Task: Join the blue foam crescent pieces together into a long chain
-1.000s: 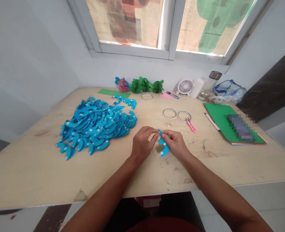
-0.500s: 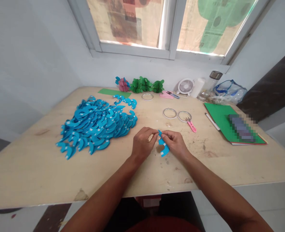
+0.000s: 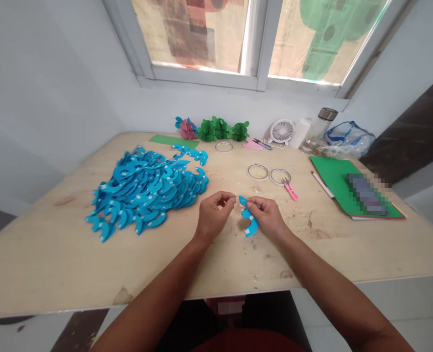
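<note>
Bare table (image 3: 216, 264) around hands, blue pile (image 3: 146, 188) well left, right hand (image 3: 267, 217) pinching blue cutout (image 3: 249, 220), left hand (image 3: 212, 215) fingertips pinched together just beside it.

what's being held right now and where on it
The right hand pinches a curved blue paper piece near its upper end; the rest hangs free below. The left hand is close by, fingertips pinched together, apart from the piece; whether it holds anything cannot be told.

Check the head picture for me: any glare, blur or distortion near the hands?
Head view: daylit, hands sharp; the right hand pinches the blue curved paper cutout, edges crisp; wide-angle bends the pale wooden table; a pixelated patch hides something on the green folder.
</note>
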### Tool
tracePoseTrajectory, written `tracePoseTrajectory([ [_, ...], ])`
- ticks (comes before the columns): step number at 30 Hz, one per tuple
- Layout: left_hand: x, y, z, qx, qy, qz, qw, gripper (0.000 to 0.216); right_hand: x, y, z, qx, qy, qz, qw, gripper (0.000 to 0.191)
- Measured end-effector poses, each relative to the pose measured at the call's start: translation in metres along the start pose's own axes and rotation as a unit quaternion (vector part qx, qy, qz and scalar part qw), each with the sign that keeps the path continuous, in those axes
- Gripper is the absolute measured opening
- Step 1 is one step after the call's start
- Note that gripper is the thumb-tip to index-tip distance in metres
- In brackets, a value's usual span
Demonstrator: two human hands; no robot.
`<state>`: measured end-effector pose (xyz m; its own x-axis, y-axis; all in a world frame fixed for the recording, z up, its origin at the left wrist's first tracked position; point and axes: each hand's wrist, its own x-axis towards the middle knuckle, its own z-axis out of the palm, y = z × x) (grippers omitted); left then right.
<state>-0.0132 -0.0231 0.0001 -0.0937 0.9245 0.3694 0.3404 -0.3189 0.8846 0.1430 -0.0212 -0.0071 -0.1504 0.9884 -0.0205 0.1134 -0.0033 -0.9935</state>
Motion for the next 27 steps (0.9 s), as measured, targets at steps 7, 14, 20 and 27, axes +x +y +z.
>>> tracePoseTrajectory([
  [7,0.003,-0.003,-0.002,0.02,-0.089,-0.027,0.995,0.017,0.001,0.0,-0.001,0.025,0.009,0.021,0.999,0.021],
  [14,0.002,-0.007,0.001,0.035,-0.131,-0.018,0.991,0.012,0.001,-0.002,-0.001,0.058,0.022,0.031,0.998,0.02],
  [20,0.0,-0.004,0.001,0.034,-0.153,-0.056,0.986,0.014,0.001,-0.001,0.0,0.072,0.027,0.024,0.997,0.019],
  [27,0.003,0.003,0.001,-0.021,-0.186,-0.132,0.973,0.031,0.003,0.0,0.0,0.077,0.041,0.011,0.996,0.022],
])
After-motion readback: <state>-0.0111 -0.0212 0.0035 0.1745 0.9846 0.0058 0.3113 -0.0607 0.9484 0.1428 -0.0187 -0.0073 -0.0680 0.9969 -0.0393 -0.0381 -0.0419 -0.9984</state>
